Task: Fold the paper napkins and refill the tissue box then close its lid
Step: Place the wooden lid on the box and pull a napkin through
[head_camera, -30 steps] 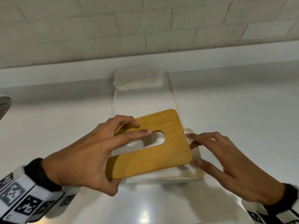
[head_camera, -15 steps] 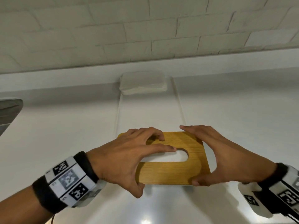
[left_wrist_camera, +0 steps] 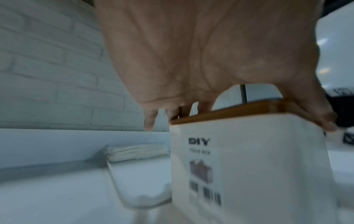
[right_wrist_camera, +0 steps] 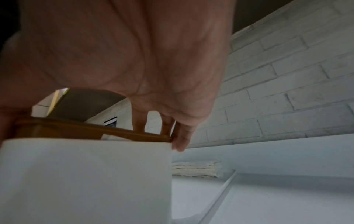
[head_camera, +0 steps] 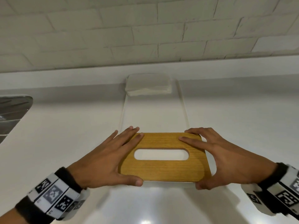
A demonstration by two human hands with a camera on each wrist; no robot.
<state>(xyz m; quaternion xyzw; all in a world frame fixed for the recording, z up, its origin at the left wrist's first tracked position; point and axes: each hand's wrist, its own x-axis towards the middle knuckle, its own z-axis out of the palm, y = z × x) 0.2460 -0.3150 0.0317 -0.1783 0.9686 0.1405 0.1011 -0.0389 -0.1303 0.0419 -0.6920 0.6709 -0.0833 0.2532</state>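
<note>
Both hands flat, fingers straight: left hand (head_camera: 103,160) and right hand (head_camera: 226,157) press lid (head_camera: 163,170) on tissue box (left_wrist_camera: 258,166)

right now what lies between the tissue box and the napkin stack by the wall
Only the bare clear tray between the tissue box and the napkin stack, in the head view.
</note>
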